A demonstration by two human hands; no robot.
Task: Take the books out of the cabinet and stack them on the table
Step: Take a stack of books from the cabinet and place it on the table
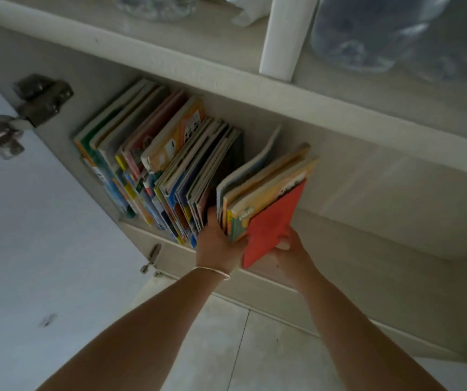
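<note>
My left hand (218, 244) and right hand (288, 252) clamp a small bundle of thin colourful books (266, 193), spines toward me, ready to slide outward.

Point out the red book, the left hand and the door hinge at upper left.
red book (273, 224), head view, middle of its red cover.
left hand (216, 244), head view, back of the hand.
door hinge (40, 98), head view, its metal body.
</note>
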